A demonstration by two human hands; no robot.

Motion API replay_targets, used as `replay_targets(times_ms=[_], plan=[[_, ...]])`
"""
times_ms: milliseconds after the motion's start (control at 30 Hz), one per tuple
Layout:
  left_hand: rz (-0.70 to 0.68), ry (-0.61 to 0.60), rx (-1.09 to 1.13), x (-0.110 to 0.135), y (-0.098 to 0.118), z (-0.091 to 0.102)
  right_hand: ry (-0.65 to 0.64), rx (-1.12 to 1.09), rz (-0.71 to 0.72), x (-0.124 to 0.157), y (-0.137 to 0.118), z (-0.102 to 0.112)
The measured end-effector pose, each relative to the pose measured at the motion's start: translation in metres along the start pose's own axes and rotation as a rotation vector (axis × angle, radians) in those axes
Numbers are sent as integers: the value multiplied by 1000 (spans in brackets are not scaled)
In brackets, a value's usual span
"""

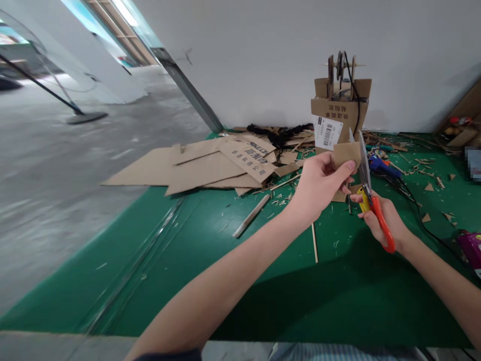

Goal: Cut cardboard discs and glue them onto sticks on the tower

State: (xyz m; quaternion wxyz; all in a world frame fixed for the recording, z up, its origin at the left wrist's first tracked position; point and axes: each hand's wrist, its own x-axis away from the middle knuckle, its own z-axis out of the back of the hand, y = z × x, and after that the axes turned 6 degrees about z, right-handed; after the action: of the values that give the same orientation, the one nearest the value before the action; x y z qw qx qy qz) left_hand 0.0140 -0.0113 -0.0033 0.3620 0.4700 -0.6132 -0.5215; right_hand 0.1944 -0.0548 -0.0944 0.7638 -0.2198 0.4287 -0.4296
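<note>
Green tabletop [188, 240] below, cardboard piece [346, 153] between left fingers [341, 173].

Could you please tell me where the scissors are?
In the head view, the scissors are right of centre, in the right hand, blades up at the edge of the card in the left hand.
</note>
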Motion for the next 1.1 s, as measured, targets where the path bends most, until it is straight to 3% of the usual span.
replay_targets(times_ms=[467, 833, 1100], plan=[[-9, 14, 100, 3, -10, -7, 38, 78, -31, 1, -3, -3], [2, 7, 84, 5, -5, -5, 60, 170, -58, -1, -6, -3], [-44, -18, -32, 2, 3, 0, 8, 138, 52, -3, -3, 5]])
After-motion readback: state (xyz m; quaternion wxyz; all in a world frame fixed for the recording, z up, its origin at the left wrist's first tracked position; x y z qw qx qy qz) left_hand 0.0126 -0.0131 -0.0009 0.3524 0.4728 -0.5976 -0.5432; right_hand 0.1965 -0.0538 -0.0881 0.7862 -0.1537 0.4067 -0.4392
